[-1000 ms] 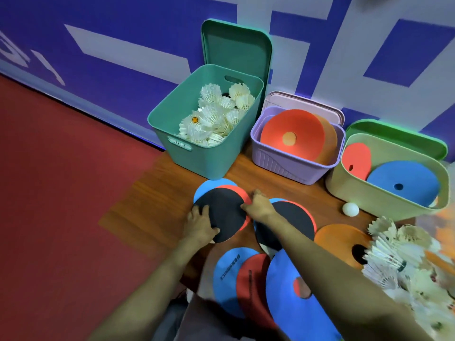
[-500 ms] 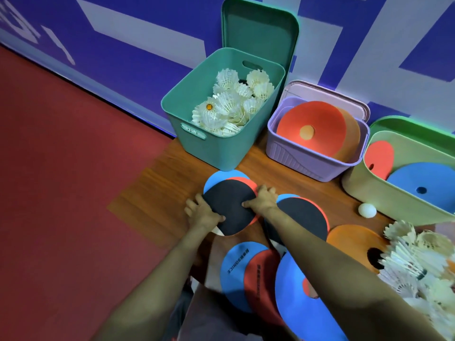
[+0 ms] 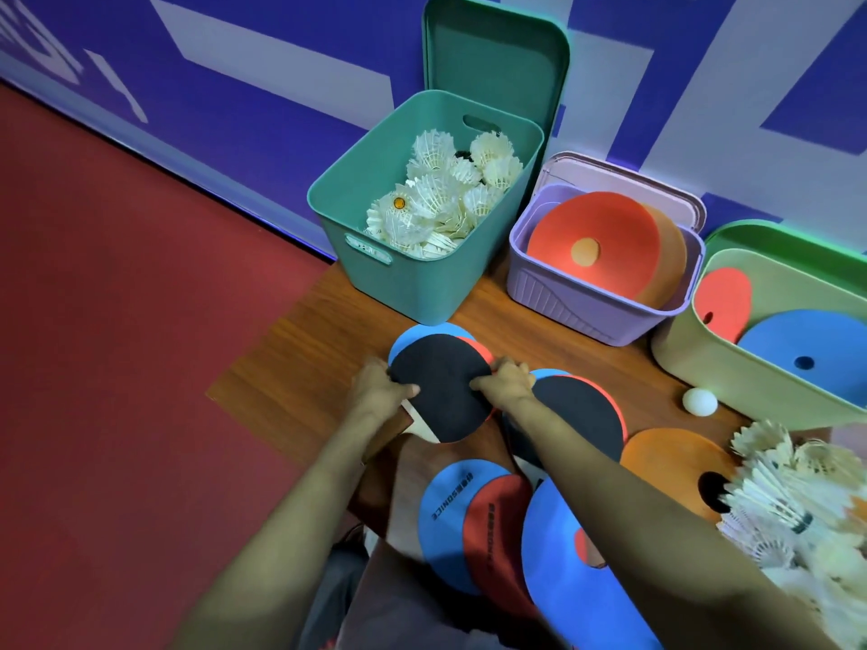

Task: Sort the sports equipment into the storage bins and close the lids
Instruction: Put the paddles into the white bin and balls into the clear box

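Vs 1 s ago: L hand (image 3: 380,391) lay flat at the stack's near-left edge. Now thumb on top, fingers curled at the left rim. R hand (image 3: 504,380) same place on the right rim, fingers curled over it. Stack (image 3: 438,382) (black paddle on top, red + blue under) hasn't shifted on the table (image 3: 291,368) rel. to the teal bin (image 3: 408,283). Reading: squaring-up done, lift abt to start.

Hands apart, one each side of the stack, both clamped on it. Whether it has left the wood: can't tell. Stack sits btw the hands, just in front of the teal bin. Purple bin (image 3: 563,302) is right-rear of it, green bin (image 3: 750,382) further right; both hold discs. Which bin takes paddles: unclear. Lids (image 3: 497,63) all off or up. Ball (image 3: 700,402) + loose shuttles (image 3: 788,499) on the table, so sorting is well short of done.
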`<state>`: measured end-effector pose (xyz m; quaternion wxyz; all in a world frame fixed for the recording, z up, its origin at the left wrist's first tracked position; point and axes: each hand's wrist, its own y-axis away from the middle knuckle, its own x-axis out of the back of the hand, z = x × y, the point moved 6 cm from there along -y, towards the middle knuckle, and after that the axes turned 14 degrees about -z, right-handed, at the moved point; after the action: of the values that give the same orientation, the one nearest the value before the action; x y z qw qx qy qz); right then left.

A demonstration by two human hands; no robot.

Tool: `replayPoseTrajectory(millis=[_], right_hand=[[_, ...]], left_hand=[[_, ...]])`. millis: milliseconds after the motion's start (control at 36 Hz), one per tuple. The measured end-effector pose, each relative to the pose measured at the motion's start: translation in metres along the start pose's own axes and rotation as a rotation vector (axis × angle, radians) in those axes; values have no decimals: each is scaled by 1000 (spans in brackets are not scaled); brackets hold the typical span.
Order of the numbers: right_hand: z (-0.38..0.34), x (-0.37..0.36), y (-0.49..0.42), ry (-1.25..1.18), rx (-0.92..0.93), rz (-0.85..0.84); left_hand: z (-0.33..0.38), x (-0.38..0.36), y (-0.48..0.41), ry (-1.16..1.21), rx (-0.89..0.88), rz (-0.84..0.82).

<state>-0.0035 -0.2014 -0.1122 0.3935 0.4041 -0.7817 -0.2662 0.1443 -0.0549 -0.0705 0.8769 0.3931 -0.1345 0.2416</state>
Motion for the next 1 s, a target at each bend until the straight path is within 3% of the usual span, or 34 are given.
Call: replayPoseTrajectory(millis=[139,278,472,556,778,1000], right_hand=[[7,6,-1,-216,1,-12],[21,19,-11,-599,155,63],[19,51,46,-840,239,93],[28,65,56,-858,263,98],[47,135,105,-908,456,372],[84,233,159,-738,512,651]], left_hand=[[20,6,4,153,-135,-31],[44,-8,15,265,-286,-77],[68,-39,25,454,-267,-207],[74,-46,26,452,-254,-226],[124,-97,48,369,-379,-369],[195,-169,72,445,-418,-572]])
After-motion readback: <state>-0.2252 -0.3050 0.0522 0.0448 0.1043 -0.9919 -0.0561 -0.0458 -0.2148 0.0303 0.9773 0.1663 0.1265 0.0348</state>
